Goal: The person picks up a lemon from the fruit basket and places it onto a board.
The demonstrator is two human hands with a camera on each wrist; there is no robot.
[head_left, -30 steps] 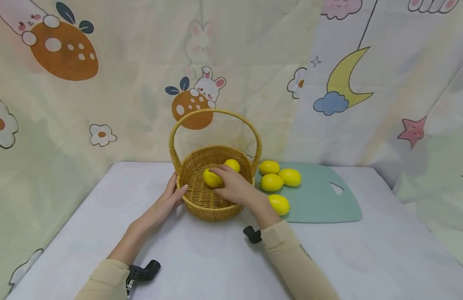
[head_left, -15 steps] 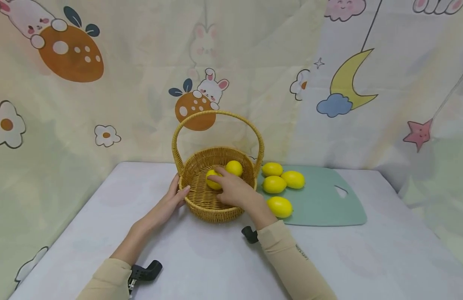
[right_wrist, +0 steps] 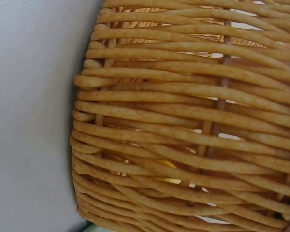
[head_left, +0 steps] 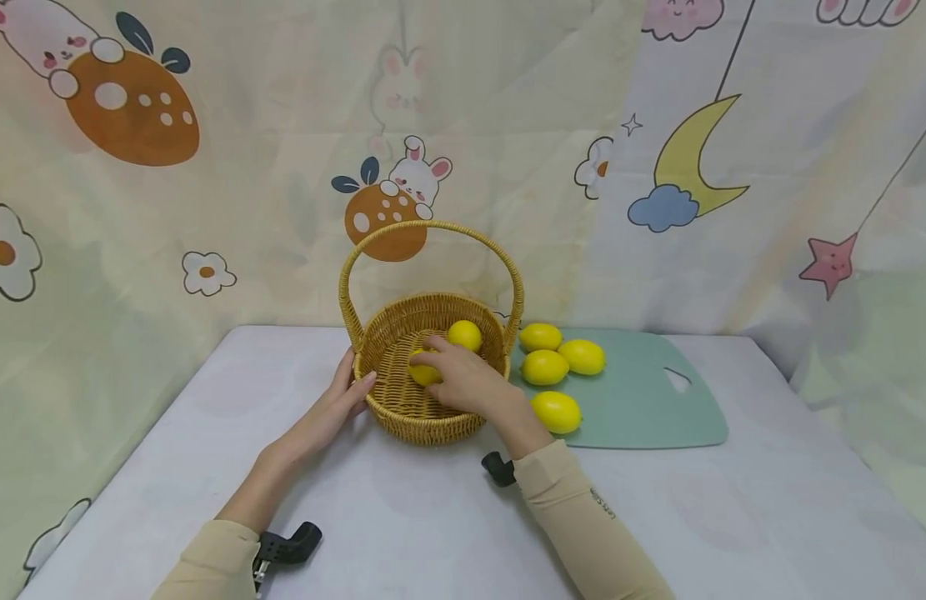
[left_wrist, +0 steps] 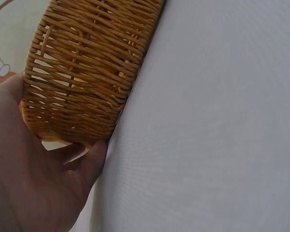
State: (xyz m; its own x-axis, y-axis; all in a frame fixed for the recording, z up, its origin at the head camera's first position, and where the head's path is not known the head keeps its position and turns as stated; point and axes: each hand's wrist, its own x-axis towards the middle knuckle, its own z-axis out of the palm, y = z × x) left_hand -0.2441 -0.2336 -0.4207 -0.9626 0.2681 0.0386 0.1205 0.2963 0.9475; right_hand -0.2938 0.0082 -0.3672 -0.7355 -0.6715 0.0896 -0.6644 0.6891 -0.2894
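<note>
A round wicker basket [head_left: 425, 431] with a tall hoop handle stands on the table. On its left side my left hand [head_left: 329, 414] holds the wall, thumb at the rim; the left wrist view shows this hand [left_wrist: 34, 164] against the woven side [left_wrist: 87, 72]. Reaching over the front rim, my right hand [head_left: 470, 379] curls its fingers round a yellow lemon [head_left: 422, 374] low inside the basket. Another lemon [head_left: 465, 335] lies behind it. Woven wall [right_wrist: 183, 116] fills most of the right wrist view, with a bit of yellow showing through; the right fingers are hidden there.
Right of the basket lies a green cutting board [head_left: 643, 408] with a handle slot. Several lemons rest on its left part, the nearest lemon [head_left: 557, 412] close to my right forearm. A white cloth [head_left: 402, 517] covers the table; a patterned curtain [head_left: 282, 167] hangs behind.
My right hand's fingers have shifted on the lemon, from a stretched finger touching it half a second ago to curling over it. The left hand and basket stay put.
</note>
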